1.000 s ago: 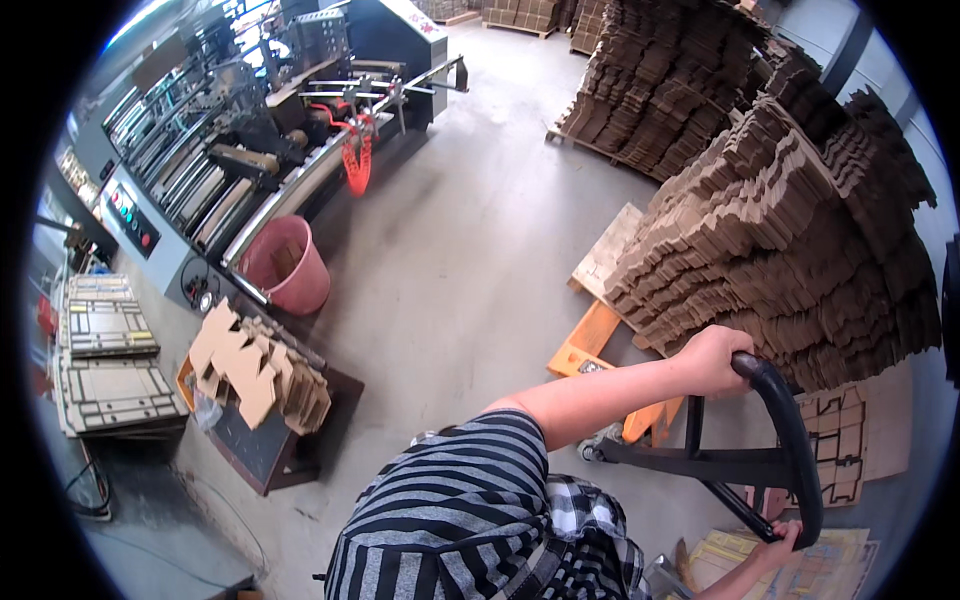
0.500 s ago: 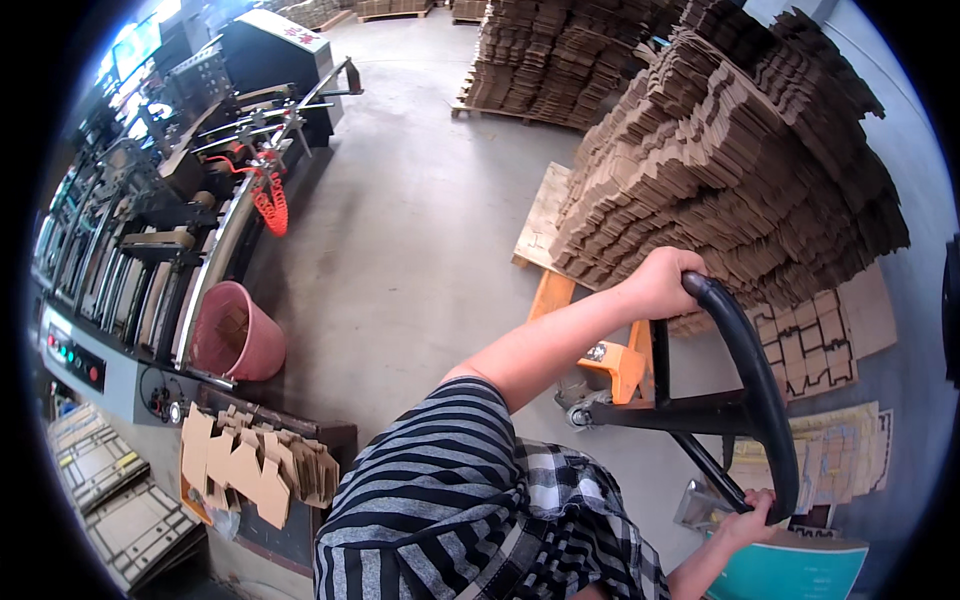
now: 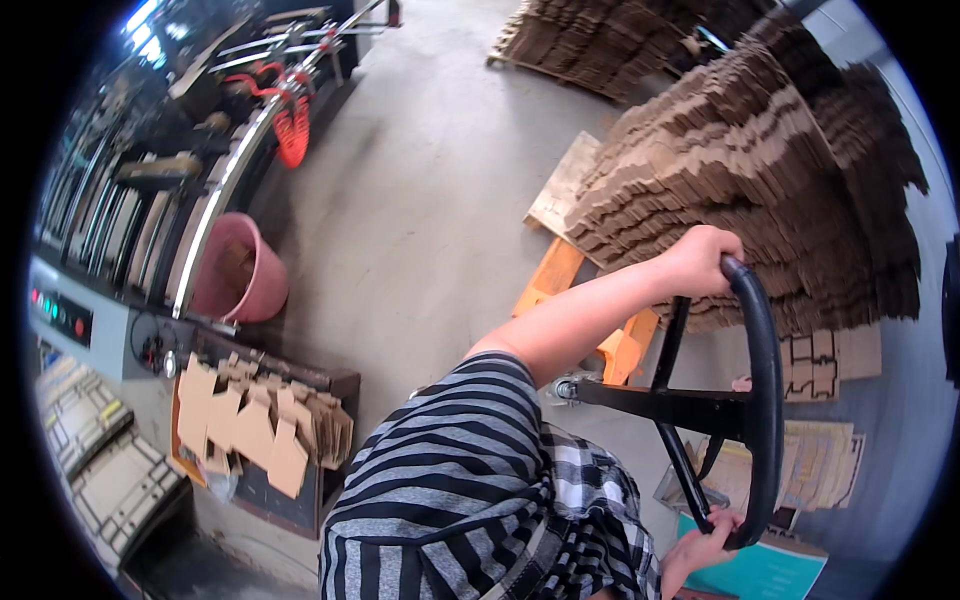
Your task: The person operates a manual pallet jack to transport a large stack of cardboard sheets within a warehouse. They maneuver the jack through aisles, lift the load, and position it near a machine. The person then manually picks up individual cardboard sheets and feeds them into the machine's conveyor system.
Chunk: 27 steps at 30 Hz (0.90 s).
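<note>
Both of my hands grip a black loop handle [image 3: 766, 400] on an orange pallet truck [image 3: 548, 283]. My left hand [image 3: 703, 262] is closed round the upper end of the loop, with the arm stretched out across the view. Lower down, my right hand [image 3: 703, 546] is wrapped round the loop's other end, partly hidden behind the bar. The truck's orange fork runs up to a wooden pallet [image 3: 568, 192]. A tall stack of flat brown cardboard pieces [image 3: 730, 170] rests on that pallet.
On the left stands a long machine with a control panel [image 3: 62, 312] and a coiled red hose [image 3: 292, 130]. A pink bin [image 3: 265, 275] is beside it. Cut cardboard [image 3: 245, 410] lies on a low table. Another loaded pallet [image 3: 555, 75] sits farther back; a teal board [image 3: 765, 575] is lower right.
My view has shifted, and the machine and stacks appear higher or displaced. The handle's loop stands more upright in view, its lower end further left. Both hands keep their hold.
</note>
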Each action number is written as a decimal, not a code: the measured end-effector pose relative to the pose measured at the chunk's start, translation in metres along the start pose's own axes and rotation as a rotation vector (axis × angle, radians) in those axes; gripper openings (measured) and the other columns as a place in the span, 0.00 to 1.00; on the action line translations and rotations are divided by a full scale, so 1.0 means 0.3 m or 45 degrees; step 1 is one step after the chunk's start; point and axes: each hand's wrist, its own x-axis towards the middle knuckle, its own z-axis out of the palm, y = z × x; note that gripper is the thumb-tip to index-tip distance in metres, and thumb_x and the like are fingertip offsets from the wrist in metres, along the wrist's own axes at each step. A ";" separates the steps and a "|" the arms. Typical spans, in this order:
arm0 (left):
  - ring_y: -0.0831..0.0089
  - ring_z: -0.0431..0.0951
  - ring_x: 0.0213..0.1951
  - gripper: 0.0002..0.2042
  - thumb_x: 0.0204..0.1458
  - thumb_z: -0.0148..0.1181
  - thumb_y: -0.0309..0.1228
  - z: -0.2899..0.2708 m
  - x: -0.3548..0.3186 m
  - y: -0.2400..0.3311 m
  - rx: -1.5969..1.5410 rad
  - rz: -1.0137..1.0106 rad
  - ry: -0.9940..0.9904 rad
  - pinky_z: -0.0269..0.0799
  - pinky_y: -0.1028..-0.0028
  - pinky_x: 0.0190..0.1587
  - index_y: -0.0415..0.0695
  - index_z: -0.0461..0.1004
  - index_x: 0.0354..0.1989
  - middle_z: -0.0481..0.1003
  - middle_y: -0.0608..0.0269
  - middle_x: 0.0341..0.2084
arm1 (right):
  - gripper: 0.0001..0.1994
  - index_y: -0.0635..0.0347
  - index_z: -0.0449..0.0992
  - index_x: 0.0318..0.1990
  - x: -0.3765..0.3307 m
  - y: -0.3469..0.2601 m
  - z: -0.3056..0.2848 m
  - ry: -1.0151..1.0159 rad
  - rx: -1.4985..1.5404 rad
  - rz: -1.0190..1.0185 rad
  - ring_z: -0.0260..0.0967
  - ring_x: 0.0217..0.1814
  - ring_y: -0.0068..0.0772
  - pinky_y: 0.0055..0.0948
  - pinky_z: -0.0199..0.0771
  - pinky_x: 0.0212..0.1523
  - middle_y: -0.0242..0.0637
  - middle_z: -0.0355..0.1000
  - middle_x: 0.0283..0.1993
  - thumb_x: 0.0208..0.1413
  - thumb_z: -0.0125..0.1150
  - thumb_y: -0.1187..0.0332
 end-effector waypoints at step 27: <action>0.76 0.73 0.27 0.08 0.37 0.63 0.22 -0.340 -0.491 0.444 0.457 -0.030 0.413 0.70 0.73 0.34 0.41 0.74 0.28 0.73 0.62 0.20 | 0.04 0.65 0.69 0.27 -0.303 -0.274 -0.297 -1.723 0.364 -0.146 0.66 0.30 0.32 0.39 0.72 0.43 0.37 0.66 0.25 0.44 0.57 0.80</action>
